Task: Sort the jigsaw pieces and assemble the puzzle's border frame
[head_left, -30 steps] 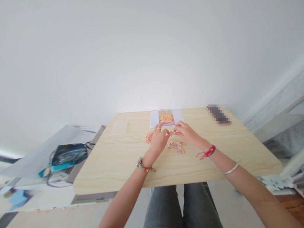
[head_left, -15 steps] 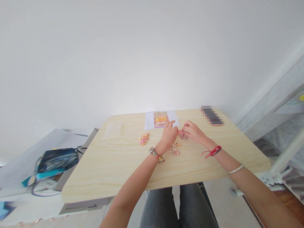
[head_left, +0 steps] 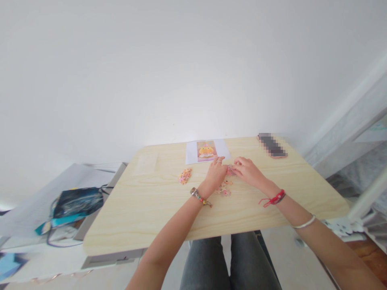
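Left hand [head_left: 216,174]: fingers curled close, tips on the small pink puzzle pieces [head_left: 231,170], near the far edge of the table [head_left: 145,209].
Right hand [head_left: 248,170]: fingers bent, pinching the same pieces from the other side.
Loose pieces [head_left: 224,188]: just before the hands.
Small pile [head_left: 184,176]: left of them.
Picture sheet [head_left: 206,150]: at the far edge.

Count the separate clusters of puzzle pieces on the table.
3: a loose pile left of the left hand, a cluster just near of both hands, and a small bunch between the fingertips of both hands. The hands may hide more.
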